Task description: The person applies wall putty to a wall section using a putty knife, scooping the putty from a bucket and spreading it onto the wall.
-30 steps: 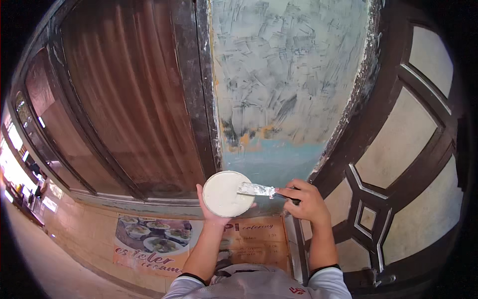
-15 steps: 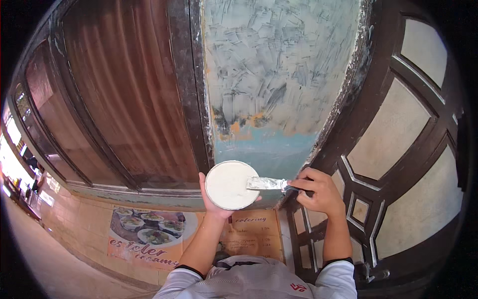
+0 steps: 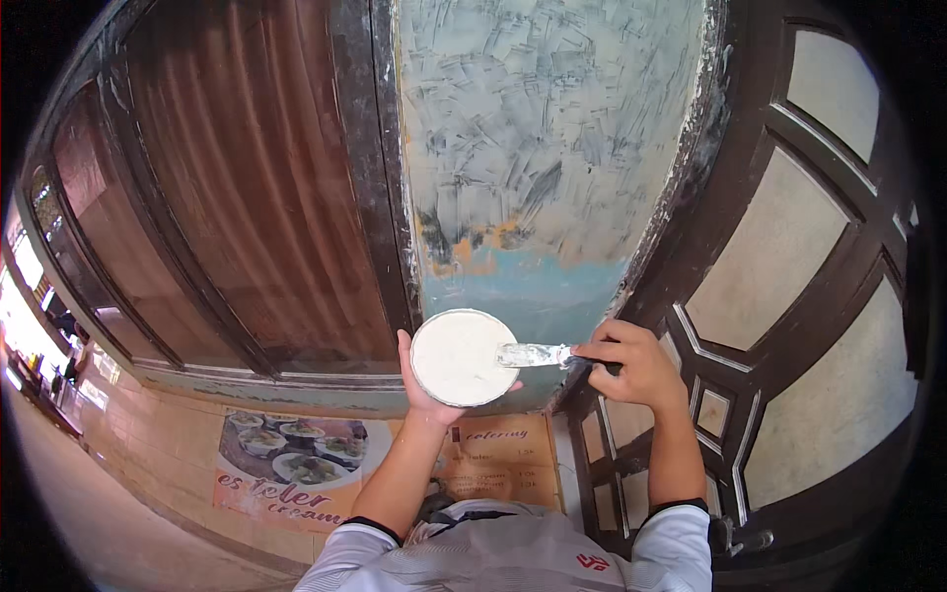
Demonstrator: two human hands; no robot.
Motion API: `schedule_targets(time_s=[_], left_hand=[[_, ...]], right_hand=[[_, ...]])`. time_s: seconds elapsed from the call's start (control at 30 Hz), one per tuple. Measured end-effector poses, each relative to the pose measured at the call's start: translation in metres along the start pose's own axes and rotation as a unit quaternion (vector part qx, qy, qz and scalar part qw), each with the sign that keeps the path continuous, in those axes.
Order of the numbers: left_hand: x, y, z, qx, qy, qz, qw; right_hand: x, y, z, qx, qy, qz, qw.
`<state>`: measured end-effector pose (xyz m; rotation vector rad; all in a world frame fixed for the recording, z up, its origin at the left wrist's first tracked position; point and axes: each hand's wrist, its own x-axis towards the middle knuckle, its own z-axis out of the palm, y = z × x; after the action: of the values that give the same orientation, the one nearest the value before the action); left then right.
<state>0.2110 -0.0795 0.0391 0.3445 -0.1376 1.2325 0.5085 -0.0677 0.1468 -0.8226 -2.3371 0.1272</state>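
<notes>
My left hand (image 3: 422,395) is wrapped round the underside of a round tub (image 3: 456,360) filled with smooth white paste. Fingertips show at its left and right sides. In my right hand (image 3: 636,365) is the dark handle of a putty knife (image 3: 533,355), gripped between thumb and fingers. The flat metal blade, smeared with white, reaches left over the right rim of the tub, its tip above the paste. Whether the tip touches the paste I cannot tell. Ahead stands a wall panel (image 3: 552,118), patchily coated in grey-white filler, with bare blue-green paint low down.
Dark wooden frames with brown-curtained glass (image 3: 256,187) stand left of the panel. To the right is a dark door (image 3: 750,375) with pale inset panels and a handle (image 3: 755,541). Printed banners (image 3: 296,464) lie on the tiled floor below.
The putty knife has shifted slightly right and up, so less of its blade lies over the tub. The tub has risen a little and moved slightly right.
</notes>
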Motion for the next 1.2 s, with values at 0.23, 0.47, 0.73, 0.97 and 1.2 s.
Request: schedule_targets(time_s=[0.23, 0.47, 0.73, 0.97, 1.2], left_hand=[[-0.002, 0.001, -0.001, 0.007, 0.010, 0.003, 1.000], [0.001, -0.005, -0.005, 0.009, 0.024, -0.005, 1.000], [0.006, -0.014, -0.003, -0.012, 0.031, -0.039, 0.999], [0.011, -0.006, -0.014, -0.021, 0.006, -0.044, 0.999], [0.015, 0.008, -0.022, -0.027, 0.031, -0.033, 0.999]], right_hand=[[-0.006, 0.005, -0.004, 0.067, -0.005, 0.046, 0.997], [-0.026, 0.024, 0.013, 0.243, 0.000, 0.146, 0.959], [-0.042, 0.036, 0.044, 0.388, -0.027, 0.275, 0.879], [-0.027, 0.019, 0.052, 0.191, 0.132, 0.051, 0.971], [-0.012, 0.008, 0.030, 0.008, 0.063, 0.003, 0.998]])
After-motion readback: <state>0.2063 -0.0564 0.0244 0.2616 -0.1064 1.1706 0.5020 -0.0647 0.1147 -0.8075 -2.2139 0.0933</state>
